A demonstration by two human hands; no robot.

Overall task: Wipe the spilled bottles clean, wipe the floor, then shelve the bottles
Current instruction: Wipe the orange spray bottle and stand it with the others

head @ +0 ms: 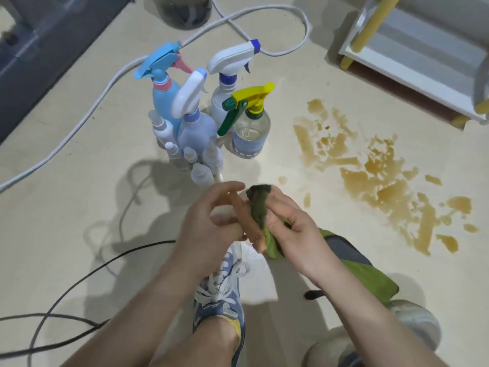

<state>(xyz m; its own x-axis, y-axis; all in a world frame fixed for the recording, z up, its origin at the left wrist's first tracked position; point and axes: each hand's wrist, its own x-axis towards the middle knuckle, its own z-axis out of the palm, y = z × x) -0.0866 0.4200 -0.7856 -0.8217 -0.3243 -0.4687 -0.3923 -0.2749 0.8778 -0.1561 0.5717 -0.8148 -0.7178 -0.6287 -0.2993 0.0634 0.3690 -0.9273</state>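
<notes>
No legible text; label (pixel 247 147) on clear spray bottle (pixel 252 123) too blurred

from where i stand, four trigger spray bottles are bunched together on the floor: one blue bottle (pixel 161 99), one lilac bottle (pixel 197 128), one white bottle (pixel 225 96) and one clear bottle (pixel 250 133). in front of them are small white bottles (pixel 201 174), about six, though they are packed too close for a sure count. there is one brownish bottle (pixel 247 223), two hands, the left hand (pixel 209 223) and the right hand (pixel 288 229), and one green cloth (pixel 272 247). one patchy brown spill (pixel 375 181). one shelf unit (pixel 423 64). two shoes, a blue sneaker (pixel 219 300) and a grey shoe (pixel 412 321). one thick white cord (pixel 113 76), and at least two black cables (pixel 127 254).
</notes>
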